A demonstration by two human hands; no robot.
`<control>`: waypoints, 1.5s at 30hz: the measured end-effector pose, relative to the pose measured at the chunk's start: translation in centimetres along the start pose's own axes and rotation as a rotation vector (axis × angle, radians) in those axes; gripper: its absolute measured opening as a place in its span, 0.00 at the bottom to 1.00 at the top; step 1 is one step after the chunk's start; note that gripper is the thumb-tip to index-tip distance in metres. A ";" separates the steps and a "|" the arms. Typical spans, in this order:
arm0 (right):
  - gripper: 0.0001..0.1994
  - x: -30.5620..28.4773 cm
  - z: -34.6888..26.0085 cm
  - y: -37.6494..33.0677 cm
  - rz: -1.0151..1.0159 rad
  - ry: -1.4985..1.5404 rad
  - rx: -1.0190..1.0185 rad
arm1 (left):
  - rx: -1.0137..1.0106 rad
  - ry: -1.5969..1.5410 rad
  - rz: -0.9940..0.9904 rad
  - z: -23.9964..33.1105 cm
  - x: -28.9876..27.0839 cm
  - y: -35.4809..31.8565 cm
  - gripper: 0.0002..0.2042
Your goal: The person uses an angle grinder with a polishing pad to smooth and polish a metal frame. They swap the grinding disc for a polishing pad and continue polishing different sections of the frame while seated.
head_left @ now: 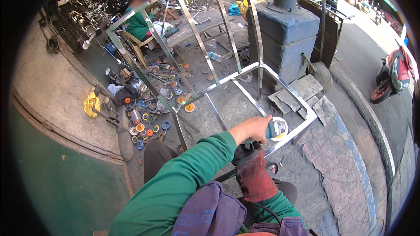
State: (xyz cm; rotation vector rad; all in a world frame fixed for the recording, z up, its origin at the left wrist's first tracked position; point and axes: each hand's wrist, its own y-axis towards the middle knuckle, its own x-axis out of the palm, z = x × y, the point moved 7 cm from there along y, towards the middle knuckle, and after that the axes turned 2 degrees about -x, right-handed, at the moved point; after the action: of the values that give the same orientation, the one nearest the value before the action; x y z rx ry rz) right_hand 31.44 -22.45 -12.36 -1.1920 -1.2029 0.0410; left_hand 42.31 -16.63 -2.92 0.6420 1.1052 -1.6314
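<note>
My bare left hand (253, 129) is closed around the front of an angle grinder (273, 128), which has a blue-green head and a pale round disc. Behind it, my right hand (248, 150), in a dark glove with a long red cuff, is wrapped around the tool's body, partly covered by my left hand. The disc lies beside the right end of a welded metal frame (302, 100) made of silver square tubes. Whether it touches the tube, I cannot tell. The frame's tall slatted section rises away from me, with green patches at its joints.
Used grinding discs (151, 118) litter the ground at left, with a yellow bag (92, 105) near the wall. A blue concrete post base (284, 30) stands beyond the frame, with flat slabs (297, 91) near it. One person in green (136, 24) sits behind; a red motorcycle (396, 72) is at right.
</note>
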 end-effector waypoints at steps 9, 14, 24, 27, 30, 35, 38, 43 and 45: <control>0.20 0.2 -0.1 -0.7 0.034 0.002 -0.003 | 0.005 -0.006 0.008 0.1 -0.1 -0.1 0.50; 0.20 0.1 -0.2 -0.5 0.053 -0.012 -0.011 | -0.023 -0.005 -0.004 -0.1 -0.1 -0.1 0.51; 0.20 0.3 0.0 0.0 -0.033 0.021 -0.010 | -0.009 -0.006 0.013 -0.2 0.0 0.0 0.50; 0.20 0.6 0.0 -0.2 -0.043 0.025 0.007 | -0.011 -0.001 0.005 -0.1 0.0 0.0 0.50; 0.20 0.6 -0.1 -0.4 -0.018 0.023 0.008 | -0.011 0.001 0.004 -0.1 0.0 0.0 0.50; 0.19 0.2 0.0 -0.1 0.001 0.032 0.002 | -0.004 -0.008 0.004 -0.1 0.0 0.0 0.50; 0.19 -0.4 0.0 0.1 0.040 -0.040 -0.004 | 0.000 -0.009 0.009 0.0 -0.1 0.0 0.50; 0.19 0.0 0.1 0.1 -0.044 0.013 0.018 | -0.015 0.001 0.004 0.0 -0.1 0.0 0.49; 0.20 0.1 0.0 -0.1 -0.055 0.013 0.019 | -0.008 -0.005 0.010 0.0 -0.1 -0.1 0.49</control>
State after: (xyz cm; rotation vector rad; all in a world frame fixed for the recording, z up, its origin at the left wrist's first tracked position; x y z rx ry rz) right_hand 31.46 -22.39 -12.21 -1.1407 -1.2205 0.0039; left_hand 42.29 -16.59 -2.76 0.6375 1.1024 -1.6185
